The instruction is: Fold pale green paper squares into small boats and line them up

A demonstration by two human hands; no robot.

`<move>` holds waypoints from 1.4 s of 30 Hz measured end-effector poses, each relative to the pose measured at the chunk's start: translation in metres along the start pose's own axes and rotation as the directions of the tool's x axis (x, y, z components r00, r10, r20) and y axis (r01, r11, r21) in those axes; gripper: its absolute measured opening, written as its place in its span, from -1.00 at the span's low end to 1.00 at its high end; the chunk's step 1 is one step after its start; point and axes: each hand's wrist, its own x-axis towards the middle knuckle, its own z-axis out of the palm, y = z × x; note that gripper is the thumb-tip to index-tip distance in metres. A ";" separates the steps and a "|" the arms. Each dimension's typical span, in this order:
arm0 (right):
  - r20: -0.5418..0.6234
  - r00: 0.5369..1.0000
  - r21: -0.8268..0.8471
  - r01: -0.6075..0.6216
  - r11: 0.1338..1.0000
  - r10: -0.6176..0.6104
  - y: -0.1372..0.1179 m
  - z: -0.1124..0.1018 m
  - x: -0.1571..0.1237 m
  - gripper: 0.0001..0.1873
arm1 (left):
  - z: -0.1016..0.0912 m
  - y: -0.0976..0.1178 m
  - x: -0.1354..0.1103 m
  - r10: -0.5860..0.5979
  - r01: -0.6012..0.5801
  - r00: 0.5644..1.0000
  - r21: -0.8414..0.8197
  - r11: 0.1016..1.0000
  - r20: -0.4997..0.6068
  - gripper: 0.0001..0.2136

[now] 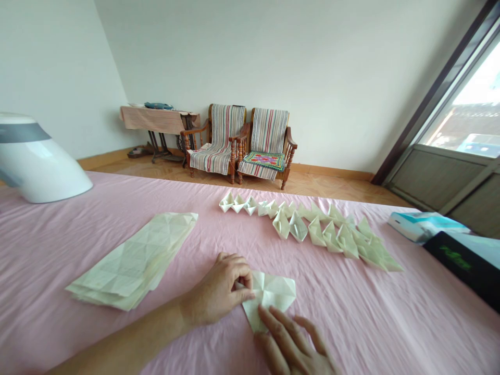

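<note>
A pale, creased sheet of folding paper point(275, 291) lies on the pink cloth between my hands, with its left and lower parts partly covered. My left hand point(224, 286) pinches the paper's left edge between thumb and curled fingers. Fingers stretched out, my right hand point(292, 341) presses flat on the sheet's lower part. To the left rests a stack of creased paper sheets point(136, 258). Beyond my hands, several folded paper boats point(318, 232) stand in two rough rows.
A white kettle-like appliance point(50, 166) stands at the far left of the pink cloth point(187, 333). At the right are a blue-and-white packet point(422, 224) and a black box point(461, 265). Two wooden chairs point(287, 140) and a cloth-covered sewing table point(152, 119) stand by the wall.
</note>
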 end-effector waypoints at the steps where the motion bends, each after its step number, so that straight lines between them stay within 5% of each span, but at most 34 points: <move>1: 0.009 1.000 0.002 0.014 1.000 -0.014 0.001 0.000 0.000 -0.74 | 0.000 0.000 0.000 0.002 -0.002 1.000 -0.001 1.000 0.000 -0.81; 8: -0.063 0.973 0.081 -0.219 0.972 0.224 -0.014 0.017 0.000 -0.73 | 0.000 -0.001 -0.001 0.017 -0.018 1.000 -0.004 1.000 -0.008 -0.81; 42: -0.049 0.981 0.083 -0.185 0.979 0.189 -0.012 0.017 0.000 -0.73 | -0.001 0.003 0.000 -0.020 0.020 0.999 0.004 1.000 -0.035 -0.80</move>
